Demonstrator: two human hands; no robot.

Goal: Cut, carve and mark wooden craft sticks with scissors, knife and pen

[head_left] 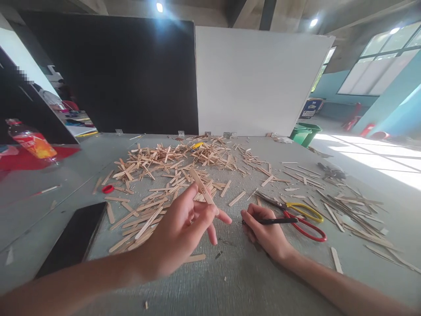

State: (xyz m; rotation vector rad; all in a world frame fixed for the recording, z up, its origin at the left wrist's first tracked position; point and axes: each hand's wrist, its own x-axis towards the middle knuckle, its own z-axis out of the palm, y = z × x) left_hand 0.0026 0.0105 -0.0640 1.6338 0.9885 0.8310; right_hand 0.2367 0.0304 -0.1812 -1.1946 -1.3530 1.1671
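My left hand (187,224) is raised over the table's middle, its thumb and fingers closed on a flat wooden stick (201,188) with a small dark mark on it. To its right, my right hand (265,230) rests low on the table with a black pen (278,221) gripped between thumb and fingers. Scissors with one yellow and one red handle (309,211) lie just beyond the right hand. Many loose wooden sticks (154,162) are heaped behind and beside the left hand.
A dark phone-like slab (74,239) and a red ring (108,188) lie at left, with a drink bottle (34,142) farther back. Thin wood strips (358,219) are scattered at right. Black (115,74) and white (256,81) panels stand behind. A person (49,96) is at far left.
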